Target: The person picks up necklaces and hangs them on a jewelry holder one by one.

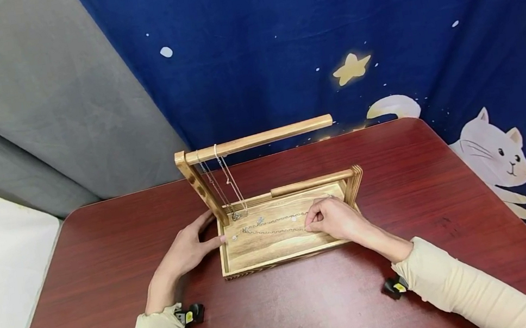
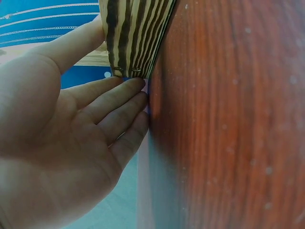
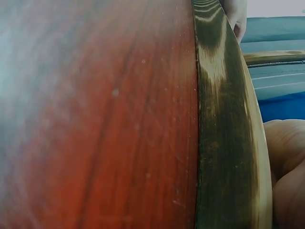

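Observation:
A wooden jewelry stand has a tray base [image 1: 282,263], a tall post and an upper bar [image 1: 264,137]. In the tray lies a silver chain necklace [image 1: 276,232] in two long strands. My right hand [image 1: 336,218] pinches its right end, low over the tray; the fingertips are partly hidden. My left hand [image 1: 187,250] rests against the tray's left end, thumb at the rim. In the left wrist view, the straight fingers [image 2: 119,102] touch the striped wood end [image 2: 138,38]. The right wrist view shows only part of the right hand [image 3: 288,162], beyond the tray's side wall [image 3: 221,133].
Two thin necklaces [image 1: 230,176] hang from the left part of the upper bar. A shorter wooden rod [image 1: 312,182] runs along the tray's back to a right-hand post [image 1: 354,185]. Under the stand is a reddish-brown table [image 1: 286,314]; a blue curtain [image 1: 254,50] hangs behind.

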`<state>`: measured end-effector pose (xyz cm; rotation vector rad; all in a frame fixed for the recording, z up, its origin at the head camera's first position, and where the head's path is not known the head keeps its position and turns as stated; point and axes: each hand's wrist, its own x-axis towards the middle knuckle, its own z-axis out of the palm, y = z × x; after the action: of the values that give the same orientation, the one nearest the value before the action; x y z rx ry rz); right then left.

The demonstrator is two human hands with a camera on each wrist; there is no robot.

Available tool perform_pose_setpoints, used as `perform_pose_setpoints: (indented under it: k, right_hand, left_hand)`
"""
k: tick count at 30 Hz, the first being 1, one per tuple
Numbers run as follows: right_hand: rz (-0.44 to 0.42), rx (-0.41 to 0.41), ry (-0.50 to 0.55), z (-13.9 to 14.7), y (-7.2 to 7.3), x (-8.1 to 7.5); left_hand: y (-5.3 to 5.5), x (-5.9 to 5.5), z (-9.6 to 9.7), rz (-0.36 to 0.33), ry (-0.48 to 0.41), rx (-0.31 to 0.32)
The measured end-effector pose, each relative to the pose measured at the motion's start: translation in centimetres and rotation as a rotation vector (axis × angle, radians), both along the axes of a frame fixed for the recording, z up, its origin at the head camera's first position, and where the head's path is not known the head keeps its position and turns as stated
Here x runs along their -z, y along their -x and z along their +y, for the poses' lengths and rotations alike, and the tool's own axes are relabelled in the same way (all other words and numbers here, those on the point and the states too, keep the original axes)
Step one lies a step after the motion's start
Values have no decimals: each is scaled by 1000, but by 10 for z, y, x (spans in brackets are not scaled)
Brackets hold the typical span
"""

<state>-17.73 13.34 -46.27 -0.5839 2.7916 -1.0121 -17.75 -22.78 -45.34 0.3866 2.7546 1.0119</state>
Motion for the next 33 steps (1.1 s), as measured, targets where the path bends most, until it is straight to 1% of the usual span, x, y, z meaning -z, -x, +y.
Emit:
perform_pose_setpoints:
  k: [4,11,19,22,28,33]
  right_hand:
    - [19,-24,14,1,0,0]
    - [17,-25,45,2,-2,-1]
    - [-31,14,106,5,-5,-6]
    - [-46,10,150,7,-6,-8]
    - [-99,0,249,8,-5,-12]
    - [-148,-13,289,8,-4,-14]
  left_hand:
    - [0,0,1,5,-1,3]
    - [1,0,0,2,-4,-3]
    - [-1,-1,0,-9,-6,-3]
    - [-1,-1,1,-12,-7,-4]
    - [-1,0,0,-20,-51,-3]
    - [-1,0,-1,-18,-46,-1]
